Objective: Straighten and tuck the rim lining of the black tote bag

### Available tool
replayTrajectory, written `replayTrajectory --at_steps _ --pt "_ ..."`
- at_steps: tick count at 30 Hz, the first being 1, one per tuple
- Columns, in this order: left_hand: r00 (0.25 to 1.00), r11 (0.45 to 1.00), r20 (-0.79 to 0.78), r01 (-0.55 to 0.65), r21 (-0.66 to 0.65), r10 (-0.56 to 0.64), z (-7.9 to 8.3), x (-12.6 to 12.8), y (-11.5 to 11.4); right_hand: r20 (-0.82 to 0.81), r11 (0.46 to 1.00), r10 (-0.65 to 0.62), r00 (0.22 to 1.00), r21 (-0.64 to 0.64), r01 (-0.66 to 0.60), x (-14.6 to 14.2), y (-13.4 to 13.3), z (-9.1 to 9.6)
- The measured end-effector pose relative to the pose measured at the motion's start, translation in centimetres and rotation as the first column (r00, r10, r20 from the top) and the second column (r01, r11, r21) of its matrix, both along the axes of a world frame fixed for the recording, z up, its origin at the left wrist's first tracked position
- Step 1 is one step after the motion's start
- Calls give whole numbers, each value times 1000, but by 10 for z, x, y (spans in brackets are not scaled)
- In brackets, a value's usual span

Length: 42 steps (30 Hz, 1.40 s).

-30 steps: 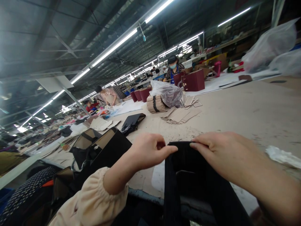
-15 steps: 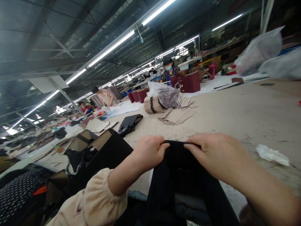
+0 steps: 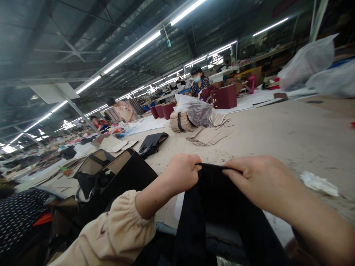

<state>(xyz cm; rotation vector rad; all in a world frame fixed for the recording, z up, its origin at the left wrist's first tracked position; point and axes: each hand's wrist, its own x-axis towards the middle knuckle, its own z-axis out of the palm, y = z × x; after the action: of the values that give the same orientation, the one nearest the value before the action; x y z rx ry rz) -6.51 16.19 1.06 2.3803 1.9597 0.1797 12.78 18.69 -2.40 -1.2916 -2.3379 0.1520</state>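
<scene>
At the table's front edge, a black bag (image 3: 222, 195) hangs from both my hands, its dark inside facing me. My left hand (image 3: 183, 171) is closed, thumb and fingers pinching the upper rim at the left. A short span of rim separates it from my right hand (image 3: 252, 171), which pinches the same rim between thumb and fingers. The bag's lower part runs out of view and is too dark to make out. Left of my forearm stand open black bags (image 3: 133, 173) with tan insides. Beyond them a black flat bag (image 3: 153, 144) lies on the table.
On the table (image 3: 263, 133) are a strapped bundle of card strips (image 3: 181, 122), loose card pieces (image 3: 206, 136), a clear plastic bag (image 3: 194, 109) and crumpled white paper (image 3: 318, 183). Maroon bags (image 3: 226, 96) stand farther back, near a masked co-worker (image 3: 198, 83). Other people work at the far left.
Both hands have shifted slightly to the right along with the bag's rim, and the gap between them is about the same. The left forearm has moved right and up a little.
</scene>
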Motion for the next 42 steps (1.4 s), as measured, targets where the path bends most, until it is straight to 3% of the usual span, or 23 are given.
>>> replayTrajectory --at_steps 6,11,17,23,25,30,36,42 --pt "998 998 18 66 -24 -65 2 -3 0 51 998 -38 998 -52 41 1 1 3" --pt "970 976 113 218 4 -217 -1 3 6 32 996 -31 999 -77 33 2 0 2" --pt "971 972 39 235 -15 -234 0 14 16 44 996 -26 999 -82 30 3 0 2" --pt "959 960 140 261 -104 -246 4 6 14 62 990 -68 996 -118 75 2 -3 6" --pt "973 968 67 229 -106 -222 7 1 10 69 988 -86 994 -119 94 2 -3 7" --pt "956 979 -223 202 33 -190 5 -3 2 98 990 -82 992 -105 92 0 -2 7" --pt "979 988 -170 132 81 -117 -2 -2 8 26 993 -67 997 -100 70 2 4 -1" --pt "969 982 -194 173 77 -156 1 5 1 -48 999 -36 998 -34 35 2 1 -1"
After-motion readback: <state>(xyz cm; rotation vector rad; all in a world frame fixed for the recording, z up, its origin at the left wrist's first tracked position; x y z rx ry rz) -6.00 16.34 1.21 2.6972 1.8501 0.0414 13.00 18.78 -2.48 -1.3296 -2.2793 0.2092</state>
